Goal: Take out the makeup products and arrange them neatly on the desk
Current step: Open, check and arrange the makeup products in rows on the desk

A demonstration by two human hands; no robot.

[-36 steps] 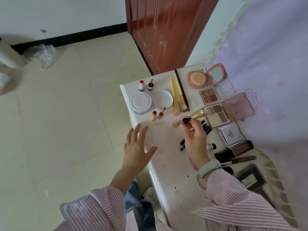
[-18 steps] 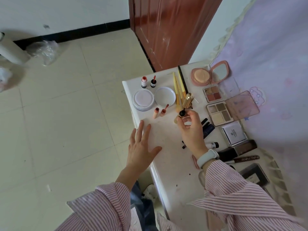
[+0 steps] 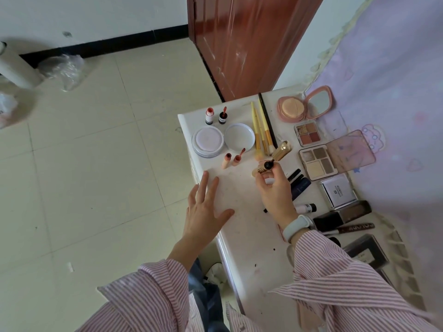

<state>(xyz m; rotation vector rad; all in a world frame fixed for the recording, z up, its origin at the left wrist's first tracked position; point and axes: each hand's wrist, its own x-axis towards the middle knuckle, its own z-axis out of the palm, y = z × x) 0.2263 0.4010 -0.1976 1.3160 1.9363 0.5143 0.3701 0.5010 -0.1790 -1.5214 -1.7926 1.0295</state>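
Makeup lies spread over a white desk (image 3: 242,226). My right hand (image 3: 275,192) pinches a gold lip gloss tube (image 3: 261,168) with a dark open neck, its gold cap (image 3: 282,149) just beyond it. My left hand (image 3: 206,209) rests flat on the desk's left edge with fingers spread. Ahead stand two pink lip glosses (image 3: 231,159), a round powder jar (image 3: 207,142) with its lid (image 3: 239,137), two small red bottles (image 3: 215,116) and yellow brushes (image 3: 262,130). To the right lie a pink compact (image 3: 302,107) and two eyeshadow palettes (image 3: 318,161).
A white box (image 3: 338,191), dark tubes (image 3: 298,183), a brown case (image 3: 342,215) and a black box (image 3: 365,251) lie along the right. A lilac cloth (image 3: 395,116) borders the desk on the right. A red-brown door (image 3: 244,39) stands behind. Tiled floor lies to the left.
My right hand has turned the gold tube from lying sideways to pointing away and moved it forward by the brushes. My left hand has come down flat on the desk edge.
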